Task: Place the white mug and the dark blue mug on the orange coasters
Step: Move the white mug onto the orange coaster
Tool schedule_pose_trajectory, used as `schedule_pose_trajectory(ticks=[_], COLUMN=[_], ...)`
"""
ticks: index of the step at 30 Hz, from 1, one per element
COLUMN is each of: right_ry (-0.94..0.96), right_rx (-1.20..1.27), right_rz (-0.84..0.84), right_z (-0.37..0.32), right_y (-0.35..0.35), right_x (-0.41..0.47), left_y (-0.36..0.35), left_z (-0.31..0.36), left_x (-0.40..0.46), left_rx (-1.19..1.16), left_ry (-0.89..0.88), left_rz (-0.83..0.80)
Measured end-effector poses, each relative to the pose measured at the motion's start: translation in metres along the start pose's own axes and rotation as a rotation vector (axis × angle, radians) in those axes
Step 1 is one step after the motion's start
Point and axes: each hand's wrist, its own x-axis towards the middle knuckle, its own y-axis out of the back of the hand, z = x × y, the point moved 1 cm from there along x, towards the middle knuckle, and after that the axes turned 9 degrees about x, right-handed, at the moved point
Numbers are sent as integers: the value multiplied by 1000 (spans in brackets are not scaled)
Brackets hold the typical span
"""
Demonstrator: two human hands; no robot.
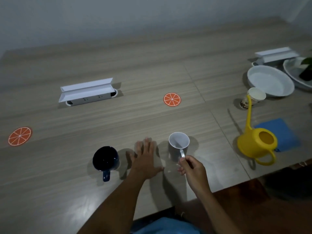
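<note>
Already the right hand point(190, 166) is pinched closed around the handle of the white ceramic mug point(178, 146), which stands upright near the front edge of the pale wood-grain desk point(135, 68). Just beside it the left hand point(146, 159) lies flat, fingers spread, holding nothing, with the dark blue glossy mug point(105, 158) to its left. Both round orange-slice coasters sit bare: one point(172, 99) beyond the white mug, the other point(19, 136) far left.
</note>
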Motion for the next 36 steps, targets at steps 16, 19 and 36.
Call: schedule_pose_trajectory(ticks=[16,19,36], right_ry=[33,28,200], right_rx=[34,77,165], right_rz=[47,72,138], right_z=[-31,-37,-87], right_y=[-13,-19,-40], right_x=[75,102,235], left_y=[9,9,0], left_z=[-24,-25,-22], left_x=[62,60,61], left_rx=[55,18,34], left_ry=[-36,-38,17], left_rz=[-235,-224,-111])
